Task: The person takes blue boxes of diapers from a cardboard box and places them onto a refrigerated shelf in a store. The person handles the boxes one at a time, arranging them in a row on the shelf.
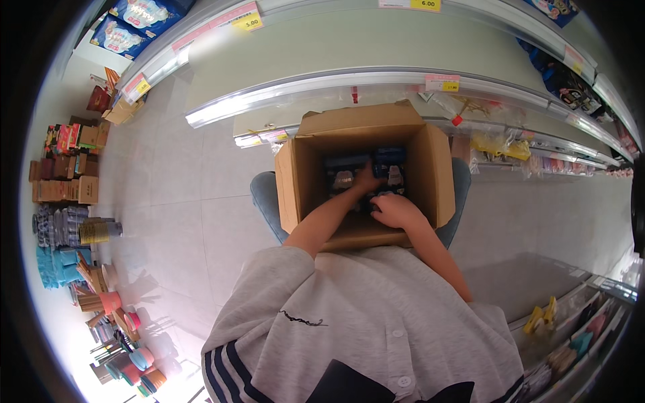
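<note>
An open cardboard box (438, 176) stands between my knees, its flaps folded outward. Dark blue plastic packages (343, 177) with pale printing lie deep inside it. My left hand (367, 179) reaches down among them with its fingers spread, touching or just over the packs. Close to it on the right, my right hand (395, 209) is bent over the near packages, its fingers curled; whether they grip a pack cannot be made out. Shadow hides the bottom of the box.
Shelf boards with price tags (442, 83) run just beyond the box. Bagged goods (504, 147) hang at right. More blue packs (118, 38) sit on the upper left shelf. Boxes (88, 189) and plastic pots (110, 301) line the far left. Another shelf rack (559, 347) stands at lower right.
</note>
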Tool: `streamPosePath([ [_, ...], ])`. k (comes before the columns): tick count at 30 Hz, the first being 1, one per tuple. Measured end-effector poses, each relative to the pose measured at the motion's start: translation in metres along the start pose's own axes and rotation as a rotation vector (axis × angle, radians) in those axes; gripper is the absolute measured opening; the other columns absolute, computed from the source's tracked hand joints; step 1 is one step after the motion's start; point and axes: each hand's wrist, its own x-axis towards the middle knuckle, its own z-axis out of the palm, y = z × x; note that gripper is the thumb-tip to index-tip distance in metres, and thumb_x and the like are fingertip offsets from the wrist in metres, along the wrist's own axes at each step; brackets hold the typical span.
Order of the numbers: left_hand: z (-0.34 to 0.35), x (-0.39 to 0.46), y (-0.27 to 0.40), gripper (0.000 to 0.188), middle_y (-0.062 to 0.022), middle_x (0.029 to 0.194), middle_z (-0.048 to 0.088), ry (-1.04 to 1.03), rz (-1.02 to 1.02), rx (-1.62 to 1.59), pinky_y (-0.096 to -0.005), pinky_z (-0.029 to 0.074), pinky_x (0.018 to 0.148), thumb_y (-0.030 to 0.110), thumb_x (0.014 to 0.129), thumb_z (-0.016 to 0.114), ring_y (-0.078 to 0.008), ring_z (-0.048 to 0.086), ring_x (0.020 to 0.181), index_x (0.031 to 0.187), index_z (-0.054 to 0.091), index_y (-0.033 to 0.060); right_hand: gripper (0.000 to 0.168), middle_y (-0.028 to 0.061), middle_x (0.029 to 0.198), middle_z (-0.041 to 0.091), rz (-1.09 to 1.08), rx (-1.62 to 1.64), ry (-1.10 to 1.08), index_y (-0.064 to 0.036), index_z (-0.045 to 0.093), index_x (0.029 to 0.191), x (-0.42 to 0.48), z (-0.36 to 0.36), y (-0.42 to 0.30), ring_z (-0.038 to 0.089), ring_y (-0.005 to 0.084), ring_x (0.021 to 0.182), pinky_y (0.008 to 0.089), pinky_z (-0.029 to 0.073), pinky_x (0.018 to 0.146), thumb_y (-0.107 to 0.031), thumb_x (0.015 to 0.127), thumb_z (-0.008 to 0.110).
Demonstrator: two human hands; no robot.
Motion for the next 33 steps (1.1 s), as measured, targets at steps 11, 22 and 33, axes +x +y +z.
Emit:
streamPosePath([
  [11,-0.136,-0.068,0.147,0.073,-0.0232,0.113,0.069,-0.078,0.295,0.407,-0.0442,0.054,0.09,0.04,0.071,0.082,-0.039,0.067,0.105,0.13,0.058,0.0058,0.037,0.0234,0.097,0.072,-0.096,0.143,-0.007,-0.002,0.068,0.117,-0.002,-0.026,-0.006,0.069,0.0373,0.097,0.0441,0.055,0.087,-0.023,0.086,0.069],
  [22,-0.208,-0.194,0.158,0.073,-0.0088,0.12,0.062,0.177,0.49,-0.499,-0.027,0.055,0.086,-0.002,0.082,0.078,-0.0121,0.064,0.102,0.145,0.043,0.0041,0.062,0.0144,0.134,0.058,-0.184,1.189,0.347,0.002,0.036,0.145,-0.014,-0.062,-0.036,0.061,0.0221,0.117,0.0353,0.048,0.1,-0.005,0.092,0.067],
  [33,-0.308,-0.208,0.231,0.058,-0.0204,0.131,0.058,0.798,1.1,0.041,-0.0424,0.042,0.106,0.012,0.085,0.071,-0.0368,0.055,0.125,0.137,0.049,-0.0007,0.055,0.0107,0.134,0.057,-0.244,1.123,0.886,0.002,0.043,0.142,-0.026,-0.147,-0.092,0.056,0.0196,0.124,0.0328,0.044,0.105,0.001,0.091,0.062],
])
